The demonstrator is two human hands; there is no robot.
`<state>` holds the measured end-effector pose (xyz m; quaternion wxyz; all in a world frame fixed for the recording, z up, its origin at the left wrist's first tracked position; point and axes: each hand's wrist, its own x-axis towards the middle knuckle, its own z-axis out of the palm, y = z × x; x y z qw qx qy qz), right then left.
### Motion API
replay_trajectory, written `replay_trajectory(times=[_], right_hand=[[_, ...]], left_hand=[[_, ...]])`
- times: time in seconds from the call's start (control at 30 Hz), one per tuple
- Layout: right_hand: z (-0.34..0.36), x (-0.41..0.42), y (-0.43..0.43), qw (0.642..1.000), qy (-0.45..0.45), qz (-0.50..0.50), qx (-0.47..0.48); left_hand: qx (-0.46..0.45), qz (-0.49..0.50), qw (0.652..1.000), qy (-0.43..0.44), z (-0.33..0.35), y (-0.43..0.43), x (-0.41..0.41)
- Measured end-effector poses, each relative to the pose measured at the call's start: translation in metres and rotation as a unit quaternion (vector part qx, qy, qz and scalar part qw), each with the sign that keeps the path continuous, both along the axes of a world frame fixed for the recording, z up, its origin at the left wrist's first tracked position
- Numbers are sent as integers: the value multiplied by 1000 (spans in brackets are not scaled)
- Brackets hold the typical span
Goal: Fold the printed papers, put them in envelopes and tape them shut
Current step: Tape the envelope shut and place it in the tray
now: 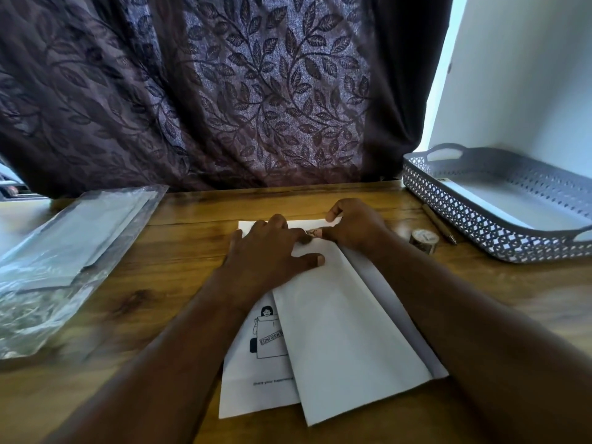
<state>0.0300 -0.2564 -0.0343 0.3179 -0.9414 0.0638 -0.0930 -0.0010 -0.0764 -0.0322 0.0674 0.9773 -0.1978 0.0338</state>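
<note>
My left hand [272, 251] lies spread flat on the white paper envelope [346, 315], fingertips pressing the small patterned tape strip [312, 232]. My right hand [355, 229] pinches the envelope's far edge just beside that strip. The patterned tape roll [423, 240] stands right of my right hand. The white printed sheet [253, 379] lies under the envelope, near my left wrist.

A home desk set against a curtained window.
A heavy dark curtain [256, 91] woven with leaves hangs behind a wood-grain bench [192, 213], daylight showing at its edges; a grey lattice-sided tray [480, 227], a tape roll [423, 240] and a pen [439, 224] sit by a plain white wall [528, 75].
</note>
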Motion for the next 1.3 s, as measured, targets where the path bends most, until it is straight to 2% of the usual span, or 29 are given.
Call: replay_trajectory(times=[0.27,0.4,0.53,0.77,1.0,1.13,1.3], right_hand=[[-4,1,0,999,-20,-31,28],[-3,-4,8,999,-23,-38,4],[-4,0,13,995,-10,-81,-64],[-3,0,13,993,-19,-97,-60],[7,-20,3,999,-41,-22,26],[8,-43,-1,999,-39,11,-5],[7,-74,-5,993,-47,34,-105]], left_hand=[[9,0,1000,-4,0,0,1],[7,-6,1000,-14,-4,1,3],[9,-5,1000,-16,-3,0,3],[0,4,1000,-11,-4,1,2],[-16,17,999,-44,-9,3,-3],[-16,15,998,-54,-12,5,1],[-55,3,992,-111,-8,4,-1]])
